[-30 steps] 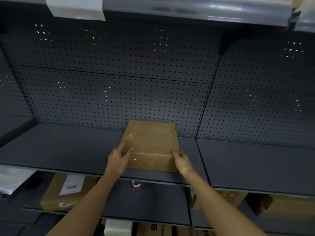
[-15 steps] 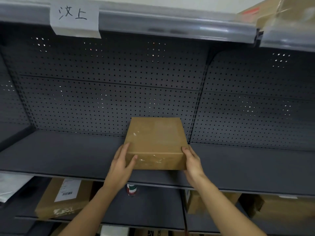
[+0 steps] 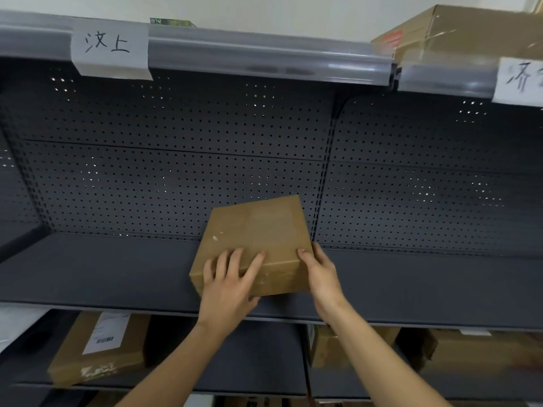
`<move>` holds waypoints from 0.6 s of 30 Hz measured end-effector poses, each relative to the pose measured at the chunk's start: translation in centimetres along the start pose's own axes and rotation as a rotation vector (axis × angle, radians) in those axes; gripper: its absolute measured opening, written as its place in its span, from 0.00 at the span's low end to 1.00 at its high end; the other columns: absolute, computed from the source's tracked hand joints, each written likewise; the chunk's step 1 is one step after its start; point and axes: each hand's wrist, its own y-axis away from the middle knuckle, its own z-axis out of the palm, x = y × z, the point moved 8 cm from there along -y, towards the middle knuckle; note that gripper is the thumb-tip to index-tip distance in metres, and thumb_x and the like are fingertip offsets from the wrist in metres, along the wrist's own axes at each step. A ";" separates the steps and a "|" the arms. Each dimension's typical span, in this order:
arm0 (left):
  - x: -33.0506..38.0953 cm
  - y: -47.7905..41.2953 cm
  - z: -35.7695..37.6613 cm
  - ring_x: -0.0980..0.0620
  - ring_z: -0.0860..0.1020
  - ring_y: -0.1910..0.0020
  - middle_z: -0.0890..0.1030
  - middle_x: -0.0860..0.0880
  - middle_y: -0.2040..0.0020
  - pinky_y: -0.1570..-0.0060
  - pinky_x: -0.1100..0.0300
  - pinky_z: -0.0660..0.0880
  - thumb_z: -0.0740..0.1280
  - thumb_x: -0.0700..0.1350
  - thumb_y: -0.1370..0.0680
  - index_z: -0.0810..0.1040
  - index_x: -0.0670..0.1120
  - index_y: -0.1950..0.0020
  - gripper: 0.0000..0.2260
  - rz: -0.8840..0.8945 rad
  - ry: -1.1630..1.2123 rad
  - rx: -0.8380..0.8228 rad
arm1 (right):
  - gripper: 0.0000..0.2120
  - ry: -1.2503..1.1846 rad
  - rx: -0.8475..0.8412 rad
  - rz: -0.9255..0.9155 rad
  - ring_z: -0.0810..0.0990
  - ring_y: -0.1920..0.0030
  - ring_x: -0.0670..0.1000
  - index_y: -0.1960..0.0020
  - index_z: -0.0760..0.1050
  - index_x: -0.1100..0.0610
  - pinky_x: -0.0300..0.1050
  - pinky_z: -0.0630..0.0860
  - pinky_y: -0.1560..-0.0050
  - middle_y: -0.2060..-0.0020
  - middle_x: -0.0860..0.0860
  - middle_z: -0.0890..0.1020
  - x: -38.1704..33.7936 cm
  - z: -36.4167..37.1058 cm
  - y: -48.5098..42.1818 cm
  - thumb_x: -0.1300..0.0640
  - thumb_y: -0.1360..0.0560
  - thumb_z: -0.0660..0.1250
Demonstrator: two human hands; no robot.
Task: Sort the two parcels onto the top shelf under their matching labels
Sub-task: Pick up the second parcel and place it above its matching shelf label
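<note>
We hold a plain brown cardboard parcel with both hands, tilted over the dark grey metal shelf. Our left hand spreads its fingers across the near corner; our right hand clamps the right edge.

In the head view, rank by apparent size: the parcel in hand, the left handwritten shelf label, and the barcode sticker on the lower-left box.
1. Parcel in hand, clearly the largest.
2. Left handwritten label.
3. Barcode sticker, looks smaller than the label, but it is angled and on another shelf, so true size is unsure.
</note>
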 end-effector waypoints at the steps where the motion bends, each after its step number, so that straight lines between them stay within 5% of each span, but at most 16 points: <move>1: 0.2 -0.1 -0.3 0.36 0.75 0.38 0.76 0.40 0.35 0.39 0.36 0.69 0.79 0.57 0.40 0.68 0.53 0.27 0.43 -0.007 -0.013 0.012 | 0.34 0.008 0.005 -0.006 0.73 0.30 0.52 0.20 0.60 0.49 0.54 0.69 0.28 0.26 0.49 0.72 -0.3 -0.3 0.1 0.47 0.22 0.68; 5: 0.3 -0.1 -1.5 0.37 0.76 0.39 0.77 0.41 0.35 0.39 0.37 0.70 0.77 0.58 0.39 0.70 0.52 0.28 0.40 -0.051 0.011 0.086 | 0.39 0.027 -0.001 -0.055 0.69 0.26 0.52 0.19 0.57 0.45 0.58 0.66 0.26 0.23 0.49 0.68 -1.4 -1.8 0.7 0.39 0.26 0.68; 8: -0.8 0.0 -2.4 0.40 0.76 0.39 0.78 0.43 0.36 0.39 0.39 0.72 0.76 0.60 0.38 0.68 0.51 0.28 0.42 -0.194 0.182 0.139 | 0.33 -0.020 -0.038 -0.107 0.73 0.29 0.53 0.20 0.56 0.45 0.55 0.70 0.28 0.25 0.49 0.70 -1.8 -2.5 1.2 0.42 0.21 0.64; 11: -2.2 0.4 -3.4 0.44 0.72 0.35 0.75 0.47 0.33 0.37 0.42 0.72 0.78 0.59 0.38 0.61 0.53 0.26 0.45 -0.414 0.628 0.230 | 0.31 -0.036 -0.051 -0.039 0.79 0.39 0.53 0.19 0.56 0.46 0.49 0.75 0.35 0.27 0.48 0.71 -0.5 -3.0 1.4 0.45 0.19 0.62; 14: -2.7 0.9 -3.0 0.52 0.71 0.33 0.73 0.53 0.32 0.34 0.50 0.70 0.79 0.53 0.34 0.60 0.56 0.25 0.43 -0.594 1.140 0.308 | 0.31 -0.038 -0.082 0.068 0.78 0.37 0.54 0.19 0.56 0.47 0.48 0.75 0.38 0.25 0.53 0.69 1.7 -3.0 1.5 0.46 0.19 0.62; 18: -2.3 1.9 -0.9 0.52 0.77 0.38 0.78 0.53 0.36 0.36 0.44 0.74 0.76 0.53 0.30 0.64 0.58 0.30 0.33 -0.815 1.531 0.304 | 0.34 -0.062 -0.105 0.197 0.77 0.36 0.55 0.19 0.56 0.48 0.52 0.75 0.35 0.25 0.55 0.70 4.4 -2.4 2.1 0.45 0.20 0.65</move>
